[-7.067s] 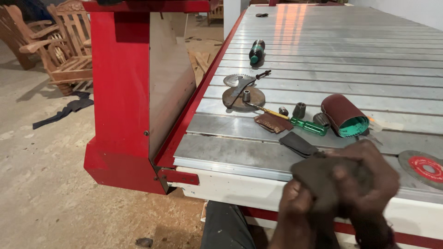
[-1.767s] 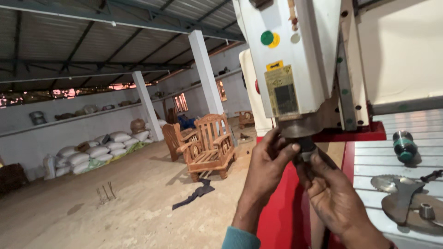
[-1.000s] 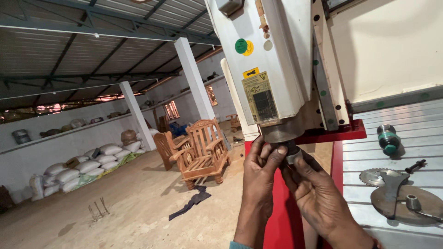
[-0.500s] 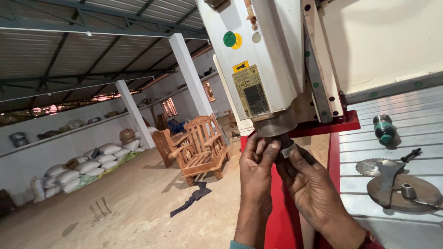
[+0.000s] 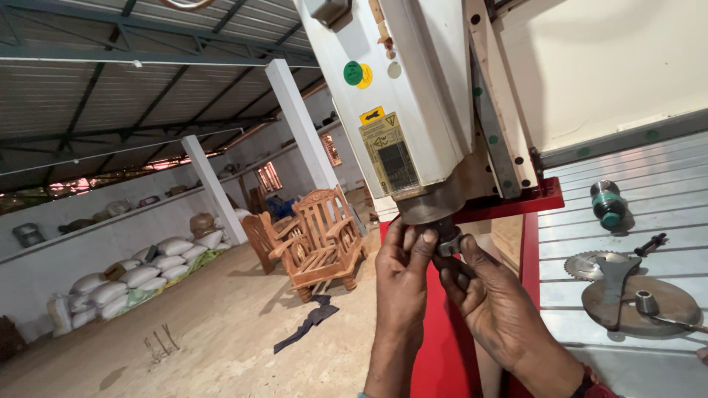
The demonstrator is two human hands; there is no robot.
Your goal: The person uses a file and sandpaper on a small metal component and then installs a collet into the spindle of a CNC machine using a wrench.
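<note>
A white machine head [image 5: 413, 96] with a dusty metal spindle hangs over the left edge of a ribbed metal bed [image 5: 649, 214]. At its underside sits a dark metal nut [image 5: 447, 242]. My left hand [image 5: 404, 284] reaches up, thumb and fingers pressed against the spindle's bottom beside the nut. My right hand [image 5: 493, 306] comes from below right, its fingers closed on the nut and the dark part under it. What lies between my palms is hidden.
On the bed lie a toothed saw blade [image 5: 588, 266], a round disc with a flat wrench across it [image 5: 640, 301] and a small green and black cylinder [image 5: 608, 203]. A red frame [image 5: 532, 243] edges the bed. Wooden chairs [image 5: 310, 239], white pillars and stacked sacks [image 5: 129, 280] stand behind.
The view rose from the bed to the machine head. My hands, earlier holding a dark cloth, now grip under the spindle. In the last second the view shifted slightly; both hands stayed there.
</note>
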